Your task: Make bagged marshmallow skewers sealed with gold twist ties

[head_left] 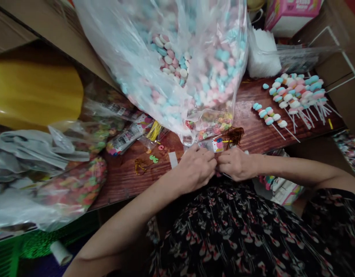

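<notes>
My left hand (199, 163) is closed, its fingertips pinched together at the table's front edge, close to my body. Almost touching it, my right hand (235, 163) is closed too, with its fingers curled in. What they pinch is hidden behind the fingers. Just beyond the knuckles lies a clear printed packet (218, 145) with a balloon pattern. A bunch of brown-gold twist ties (235, 135) rests beside it, above my right hand. Past these stands a large clear bag (131, 57) full of pink, blue and white candies (171, 63).
Candy skewers (295, 92) on white sticks lie at the right of the wooden table (122, 184). Bags of colourful gummy candies (76, 184) fill the left side. Between them are printed bags (128, 132), yellow ties (154, 130) and a white strip (173, 159). A pink box (292, 15) stands behind.
</notes>
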Tool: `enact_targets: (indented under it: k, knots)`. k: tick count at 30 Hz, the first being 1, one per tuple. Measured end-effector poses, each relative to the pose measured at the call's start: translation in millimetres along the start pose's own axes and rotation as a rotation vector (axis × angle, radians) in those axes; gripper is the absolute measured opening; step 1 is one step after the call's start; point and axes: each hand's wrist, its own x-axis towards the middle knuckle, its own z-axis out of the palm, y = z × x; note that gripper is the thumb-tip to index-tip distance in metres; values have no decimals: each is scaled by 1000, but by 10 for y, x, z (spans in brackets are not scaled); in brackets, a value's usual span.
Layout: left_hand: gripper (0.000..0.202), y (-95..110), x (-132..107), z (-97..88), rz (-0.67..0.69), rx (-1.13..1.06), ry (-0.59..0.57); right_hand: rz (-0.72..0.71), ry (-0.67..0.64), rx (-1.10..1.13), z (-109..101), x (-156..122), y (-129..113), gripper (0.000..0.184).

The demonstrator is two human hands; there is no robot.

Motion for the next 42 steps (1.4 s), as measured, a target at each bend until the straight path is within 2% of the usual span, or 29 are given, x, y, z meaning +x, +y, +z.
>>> enact_targets:
  k: [3,6,8,11,14,16,17,21,23,24,26,28,31,32,34,35,36,39,40,42]
  knots:
    - [22,100,-51,-20,-21,346,191,263,54,123,-59,104,121,20]
    - [23,201,-128,20,-86,407,405,417,216,189,-147,193,185,19]
    - [30,277,-208,60,-129,268,545,417,332,74,-209,221,163,22]
    - [38,350,-351,129,-230,-154,685,323,478,-252,-284,227,77,22]
    - [20,316,-449,216,-386,-649,796,237,601,-496,-329,224,27,18]
    - [16,264,-454,282,-460,-905,790,186,651,-565,-339,230,31,18]
    - [20,246,-435,314,-483,-985,741,163,666,-579,-341,236,40,18]
    - [33,270,-218,436,-491,-1241,365,122,690,-548,-349,288,32,21]
    - [36,277,-58,471,-456,-1455,272,142,705,-472,-356,333,-40,21]
    - [36,257,20,471,-445,-1558,305,157,711,-406,-354,358,-94,21]
    - [37,164,144,417,-448,-1692,485,199,691,-191,-327,403,-214,19]
    - [38,24,200,301,-430,-1697,657,272,623,97,-261,431,-300,18]
    - [39,-149,183,131,-251,-1450,784,469,497,506,-132,439,-281,21]
    - [49,-172,163,111,-210,-1341,839,543,493,597,-100,440,-244,22]
    - [82,-157,114,148,-204,-1216,927,642,545,688,-78,453,-170,23]
    - [93,-124,81,200,-226,-1230,921,656,587,695,-87,469,-147,22]
    - [94,-81,42,265,-247,-1282,864,652,624,688,-104,490,-136,21]
    - [66,43,-121,469,-307,-1376,580,642,673,746,-136,568,-153,21]
    - [58,62,-183,520,-354,-1318,565,669,674,813,-118,592,-159,22]
    - [46,49,-304,591,-445,-1050,676,755,674,1002,-24,630,-153,25]
